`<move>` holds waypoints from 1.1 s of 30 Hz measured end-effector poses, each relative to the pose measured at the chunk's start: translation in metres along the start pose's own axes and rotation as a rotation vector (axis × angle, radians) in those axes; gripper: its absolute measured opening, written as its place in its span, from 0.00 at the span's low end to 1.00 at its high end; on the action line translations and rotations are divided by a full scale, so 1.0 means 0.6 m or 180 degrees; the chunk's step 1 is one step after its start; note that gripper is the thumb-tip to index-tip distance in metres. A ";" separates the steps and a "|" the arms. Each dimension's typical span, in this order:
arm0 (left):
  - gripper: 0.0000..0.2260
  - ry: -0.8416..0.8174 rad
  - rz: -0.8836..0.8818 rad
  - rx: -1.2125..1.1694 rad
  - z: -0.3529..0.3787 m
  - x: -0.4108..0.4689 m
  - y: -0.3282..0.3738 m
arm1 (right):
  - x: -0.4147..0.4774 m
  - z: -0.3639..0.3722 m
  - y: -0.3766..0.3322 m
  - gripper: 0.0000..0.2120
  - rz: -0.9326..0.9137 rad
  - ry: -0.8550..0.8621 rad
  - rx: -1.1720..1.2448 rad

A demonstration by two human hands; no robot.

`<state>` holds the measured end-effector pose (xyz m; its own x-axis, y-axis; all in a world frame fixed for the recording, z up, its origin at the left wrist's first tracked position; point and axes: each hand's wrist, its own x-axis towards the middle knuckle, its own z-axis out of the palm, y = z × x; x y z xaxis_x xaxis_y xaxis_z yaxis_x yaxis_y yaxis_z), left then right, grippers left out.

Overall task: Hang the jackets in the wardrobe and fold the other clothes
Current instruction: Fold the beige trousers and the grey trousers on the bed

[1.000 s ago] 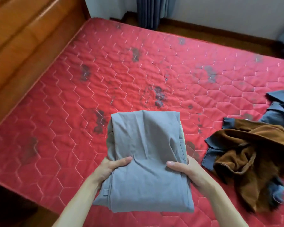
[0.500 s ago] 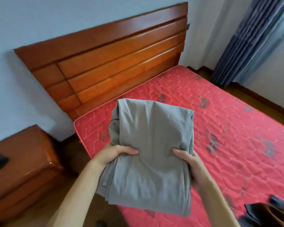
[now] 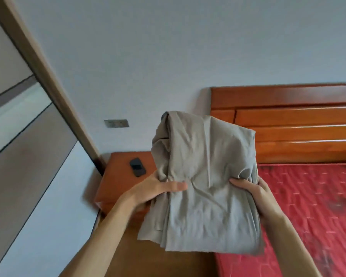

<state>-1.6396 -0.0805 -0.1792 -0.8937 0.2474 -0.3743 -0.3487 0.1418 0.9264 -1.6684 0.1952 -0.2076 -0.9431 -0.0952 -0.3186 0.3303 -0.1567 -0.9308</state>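
A panelled door [image 3: 28, 156] is noted at far left, with a bedside cabinet [image 3: 116, 188] beside it. The left hand [image 3: 158, 188] and the right hand [image 3: 252, 191] are each clamped on a side of the folded grey garment [image 3: 206, 196], which is held in the air between cabinet and bed [image 3: 312, 196]. Loose layers hang at its lower left corner, so the fold is judged likely to spill open if either grip is eased.

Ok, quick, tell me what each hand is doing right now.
Left hand: grips the folded grey garment, thumb on top.
Right hand: grips the same garment's other side.
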 end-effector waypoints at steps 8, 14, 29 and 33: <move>0.30 0.1178 0.0077 -0.0065 -0.206 -0.070 -0.019 | 0.159 0.250 0.003 0.19 0.0345 -0.1004 -0.0263; 0.19 0.2382 0.0100 -0.0748 -0.329 -0.080 -0.022 | 0.284 0.446 0.007 0.26 0.0215 -0.1817 -0.0452; 0.19 0.4523 -0.0030 -0.0969 -0.611 -0.026 0.015 | 0.575 1.012 -0.078 0.38 -0.0940 -0.3140 -0.1571; 0.23 0.4698 -0.0242 -0.1064 -0.635 -0.015 -0.005 | 0.628 1.148 -0.114 0.38 -0.1094 -0.3349 -0.1768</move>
<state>-1.7382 -0.4483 -0.1631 -0.2740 -0.9330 -0.2334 -0.2704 -0.1581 0.9497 -2.0199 -0.5071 -0.1405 -0.4031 -0.9150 0.0171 -0.2312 0.0838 -0.9693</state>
